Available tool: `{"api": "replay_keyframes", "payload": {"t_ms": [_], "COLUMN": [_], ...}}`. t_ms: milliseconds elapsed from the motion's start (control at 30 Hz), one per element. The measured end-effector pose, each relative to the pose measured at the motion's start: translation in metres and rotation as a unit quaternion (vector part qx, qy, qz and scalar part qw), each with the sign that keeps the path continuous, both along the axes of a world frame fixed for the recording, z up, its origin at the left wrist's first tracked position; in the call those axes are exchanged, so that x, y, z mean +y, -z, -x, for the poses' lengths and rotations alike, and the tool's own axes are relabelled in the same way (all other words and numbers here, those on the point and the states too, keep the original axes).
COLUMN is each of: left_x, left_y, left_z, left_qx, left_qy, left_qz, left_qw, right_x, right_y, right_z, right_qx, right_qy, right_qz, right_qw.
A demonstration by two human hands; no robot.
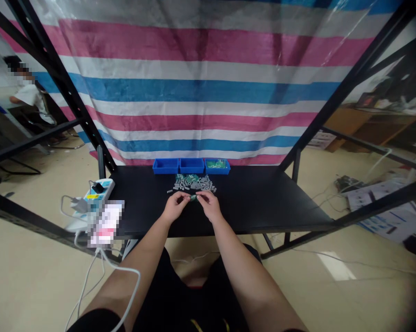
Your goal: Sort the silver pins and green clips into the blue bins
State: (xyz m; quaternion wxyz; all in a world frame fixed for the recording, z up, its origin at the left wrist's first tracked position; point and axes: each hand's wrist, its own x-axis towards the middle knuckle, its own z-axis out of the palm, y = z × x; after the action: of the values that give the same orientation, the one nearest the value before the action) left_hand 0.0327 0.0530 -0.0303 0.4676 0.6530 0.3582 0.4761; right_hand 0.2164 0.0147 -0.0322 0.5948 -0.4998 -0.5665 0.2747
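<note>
My left hand (175, 206) and my right hand (210, 205) meet over the front middle of the black table, fingertips pinched together. Between them is a small green piece (193, 198), touched from both sides; its exact kind is too small to make out. Just beyond my fingers lies a loose pile of small grey cylindrical pieces (206, 184). More small green pieces (187, 179) are heaped at the back of that pile.
Behind the pile stand three blue bins in a row: the left bin (165, 159), the middle bin (191, 159) and the right bin (217, 172), which holds green pieces. On the left are a power strip (106, 185), a blurred-out phone (106, 226) and white cables. Black frame posts flank the table (263, 198).
</note>
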Motion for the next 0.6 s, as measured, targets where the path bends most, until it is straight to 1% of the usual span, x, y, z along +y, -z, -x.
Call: {"api": "replay_keyframes", "payload": {"t_ms": [67, 133, 267, 467, 600], "left_x": [-0.0007, -0.0016, -0.0031, -0.0024, -0.0024], "left_y": [-0.0007, -0.0022, -0.0052, -0.0055, -0.0041], "left_z": [0.0003, 0.0008, 0.0014, 0.001, 0.0023], "left_qx": [0.007, 0.001, 0.023, 0.051, 0.039], "left_qy": [-0.011, -0.026, -0.032, -0.073, -0.055], "left_qz": [-0.008, 0.0, -0.004, -0.013, 0.006], "left_qw": [1.0, 1.0, 0.999, 0.996, 0.998], "right_x": [-0.0008, -0.0017, -0.0026, -0.0008, -0.002], "right_y": [-0.0012, -0.0015, -0.0003, 0.0007, -0.0012], "right_z": [0.0006, 0.0018, 0.0027, 0.0014, 0.0023], "right_qx": [0.013, 0.016, -0.015, -0.023, -0.01], "right_qy": [-0.003, -0.011, -0.034, 0.018, -0.001], "right_qz": [0.009, 0.029, 0.043, 0.037, 0.053], "right_qw": [1.0, 0.999, 0.998, 0.999, 0.999]}}
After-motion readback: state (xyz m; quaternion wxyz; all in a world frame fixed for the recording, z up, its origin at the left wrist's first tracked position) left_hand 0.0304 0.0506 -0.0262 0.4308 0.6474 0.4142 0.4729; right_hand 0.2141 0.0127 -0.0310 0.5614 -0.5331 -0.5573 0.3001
